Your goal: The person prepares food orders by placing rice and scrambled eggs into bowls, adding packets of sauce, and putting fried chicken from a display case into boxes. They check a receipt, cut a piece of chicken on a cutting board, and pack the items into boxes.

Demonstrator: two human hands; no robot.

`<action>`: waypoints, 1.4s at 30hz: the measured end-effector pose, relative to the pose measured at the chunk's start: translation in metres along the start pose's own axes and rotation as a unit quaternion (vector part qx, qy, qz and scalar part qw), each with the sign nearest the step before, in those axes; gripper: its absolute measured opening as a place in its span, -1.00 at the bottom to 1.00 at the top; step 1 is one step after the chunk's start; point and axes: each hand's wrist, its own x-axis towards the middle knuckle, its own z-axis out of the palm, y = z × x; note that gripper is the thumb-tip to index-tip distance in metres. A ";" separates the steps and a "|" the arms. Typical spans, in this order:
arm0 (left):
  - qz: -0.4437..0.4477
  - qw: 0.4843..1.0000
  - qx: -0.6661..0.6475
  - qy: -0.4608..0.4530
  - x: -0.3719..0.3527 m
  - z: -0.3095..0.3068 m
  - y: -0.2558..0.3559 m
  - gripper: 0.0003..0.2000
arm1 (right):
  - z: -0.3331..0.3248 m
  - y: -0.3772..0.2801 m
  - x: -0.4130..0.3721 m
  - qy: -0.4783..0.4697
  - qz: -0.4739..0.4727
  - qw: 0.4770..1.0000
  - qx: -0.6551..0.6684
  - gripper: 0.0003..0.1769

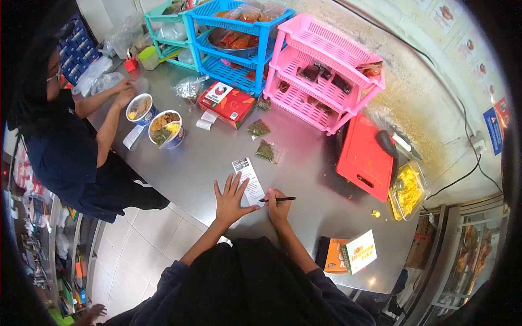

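Observation:
A long white printed receipt (252, 190) lies on the steel table in front of me. My left hand (232, 198) rests flat with fingers spread, its fingertips and thumb over the receipt's left side. In my right hand (278, 209) is a black pen (281, 199), pinched near its left end, with the tip at the receipt's lower right edge. Just beyond the receipt lie two small clear packets of green herbs, one nearer (267, 151) and one farther (259, 129).
At left a co-worker (60, 146) reaches over two food bowls (171, 142). A red box (226, 103), blue rack (234, 70) and pink rack (321, 81) stand behind. Rightward are a red cutting board (363, 152), a yellow-food container (409, 190) and an open orange-and-white box (359, 251).

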 end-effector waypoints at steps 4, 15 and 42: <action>0.001 1.000 0.000 0.004 -0.001 0.001 0.000 -0.09 | -0.001 -0.004 0.001 -0.005 0.005 1.000 -0.002 -0.63; 0.001 1.000 0.001 0.001 -0.001 0.000 -0.001 -0.10 | -0.001 0.002 -0.002 0.023 -0.022 0.999 -0.016 -0.67; -0.110 0.947 -0.301 -0.002 0.021 0.029 0.050 -0.63 | -0.248 -0.192 -0.094 0.053 0.124 0.806 -0.576 0.04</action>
